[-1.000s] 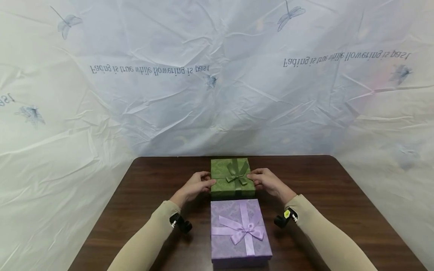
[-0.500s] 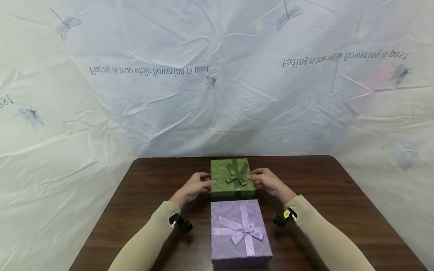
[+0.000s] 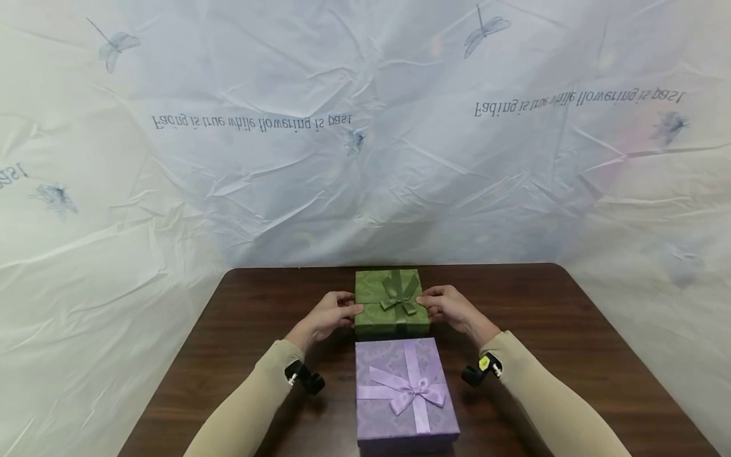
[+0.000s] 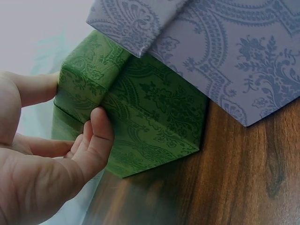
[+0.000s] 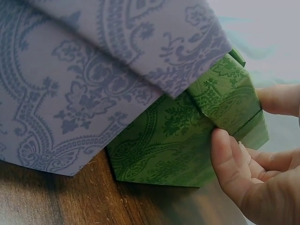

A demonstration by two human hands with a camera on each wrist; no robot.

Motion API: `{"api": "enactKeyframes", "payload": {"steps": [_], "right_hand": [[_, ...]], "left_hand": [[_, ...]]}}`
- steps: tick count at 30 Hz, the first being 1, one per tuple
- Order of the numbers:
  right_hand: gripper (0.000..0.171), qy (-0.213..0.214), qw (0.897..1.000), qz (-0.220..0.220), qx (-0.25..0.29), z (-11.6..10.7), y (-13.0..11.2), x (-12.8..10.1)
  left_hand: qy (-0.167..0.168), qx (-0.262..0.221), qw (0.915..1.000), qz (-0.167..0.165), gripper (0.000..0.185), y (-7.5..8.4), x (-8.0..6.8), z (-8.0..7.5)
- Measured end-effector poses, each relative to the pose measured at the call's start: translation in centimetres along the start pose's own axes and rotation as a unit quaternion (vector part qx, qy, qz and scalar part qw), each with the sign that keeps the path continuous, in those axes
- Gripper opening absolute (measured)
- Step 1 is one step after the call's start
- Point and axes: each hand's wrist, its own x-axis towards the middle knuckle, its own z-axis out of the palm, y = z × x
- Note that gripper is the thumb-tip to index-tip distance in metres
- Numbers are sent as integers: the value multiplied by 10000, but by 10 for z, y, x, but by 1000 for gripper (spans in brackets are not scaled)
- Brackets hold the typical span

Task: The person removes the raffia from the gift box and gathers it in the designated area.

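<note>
A green patterned gift box point(image 3: 371, 284) with a green ribbon bow lies near the far edge of the table. My left hand point(image 3: 327, 315) holds its left side, thumb by the lid's top edge and fingers curled against the side. On the opposite side my right hand point(image 3: 457, 311) grips it the same way, thumb near the bow. Both wrist views show fingertips at the lower rim of the lid point(image 4: 84, 89), which sits on the box base point(image 5: 159, 150). Directly in front stands a larger purple gift box point(image 3: 377, 422) with a lilac ribbon bow, touched by neither hand.
The boxes rest on a dark brown wooden table point(image 3: 257, 355). Behind it hangs a wrinkled white sheet point(image 3: 365, 190) with printed lettering and dragonflies. In both wrist views the purple box partly covers the green one.
The picture shifts very slightly with the head. Both hands keep their places on the green gift box, and neither box visibly moves on the table.
</note>
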Motion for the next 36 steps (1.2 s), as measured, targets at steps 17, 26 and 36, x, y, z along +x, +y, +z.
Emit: {"api": "enactKeyframes", "payload": {"steps": [17, 26, 36], "right_hand": [[60, -74, 9999, -76, 67, 0, 2, -6], [52, -14, 9999, -75, 70, 0, -4, -8], [55, -56, 9999, -133, 20, 0, -10, -12]], "left_hand": [[-67, 106, 9999, 8, 62, 1, -5, 3], [-139, 80, 9999, 1, 63, 5, -5, 3], [-91, 14, 10000, 16, 63, 8, -5, 4]]}}
